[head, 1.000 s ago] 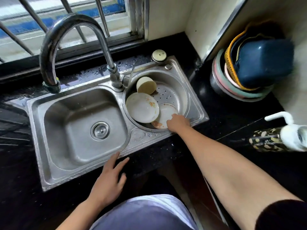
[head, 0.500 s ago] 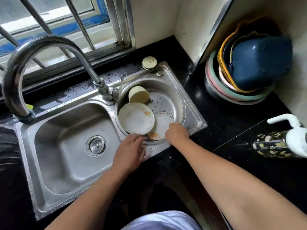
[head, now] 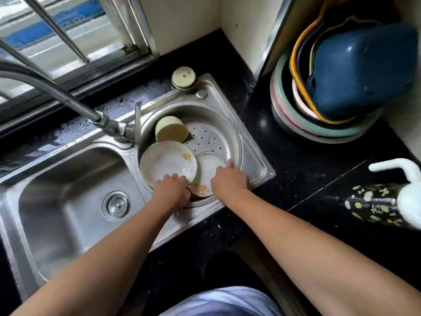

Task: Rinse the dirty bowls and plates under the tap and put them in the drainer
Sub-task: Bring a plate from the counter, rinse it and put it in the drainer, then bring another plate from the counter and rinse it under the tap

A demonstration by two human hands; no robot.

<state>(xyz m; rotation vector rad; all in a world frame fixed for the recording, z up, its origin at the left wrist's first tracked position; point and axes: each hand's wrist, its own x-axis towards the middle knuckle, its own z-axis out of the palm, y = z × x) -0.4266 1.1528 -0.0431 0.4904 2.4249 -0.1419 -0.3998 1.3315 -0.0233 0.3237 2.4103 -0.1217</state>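
Observation:
A round perforated basin (head: pixel 238 142) on the right side of the steel sink holds the dirty dishes. A white plate (head: pixel 167 161) with an orange flower mark lies at its left, a stained bowl (head: pixel 210 166) with a printed rim at its right, and a cream bowl (head: pixel 171 131) on its side at the back. My left hand (head: pixel 172 190) curls over the near edge of the white plate. My right hand (head: pixel 227 181) grips the near right rim of the printed bowl. The tap (head: pixel 57 93) arches away to the left with no water visible.
The large left basin (head: pixel 68 179) has a drain plug (head: pixel 116 205) in its floor. Stacked plastic basins under a blue tub (head: pixel 355 71) lean in the right corner. A patterned pump bottle (head: pixel 378 205) lies on the black counter. A round cap (head: pixel 183 76) sits behind the sink.
My left hand has moved from the sink's front edge up onto the near rim of the white plate. My right hand has stayed on the printed bowl.

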